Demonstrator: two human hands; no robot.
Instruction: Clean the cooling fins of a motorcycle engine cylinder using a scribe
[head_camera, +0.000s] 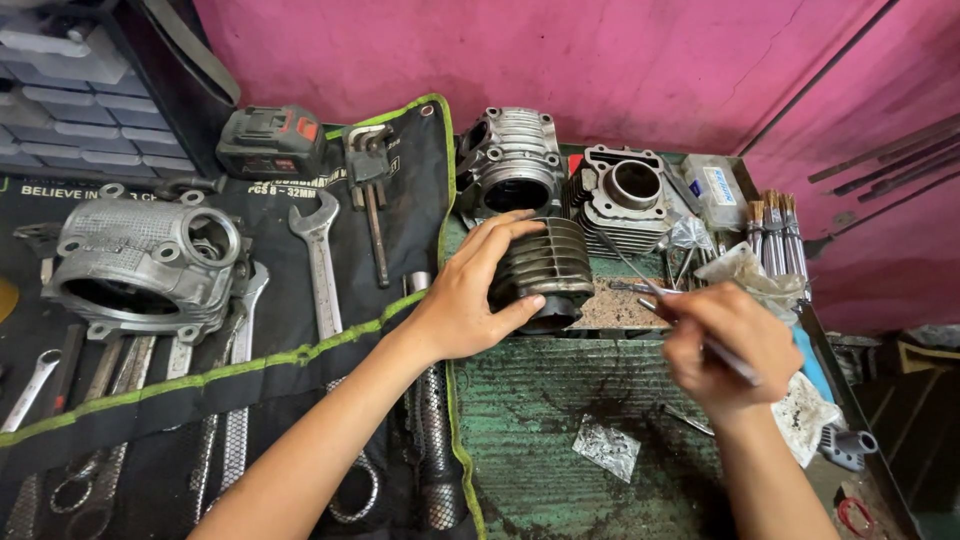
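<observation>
Left hand is wrapped around a dark finned cylinder, fingers spread over the fins, thumb near its lower rim. It sits on the green bench, right at the edge of the black tool roll. Right hand is closed, pinching a thin metal tool that points toward the cylinder. Two more engine blocks crowd in just behind. Open bench space is in front, apart from a small foil scrap.
</observation>
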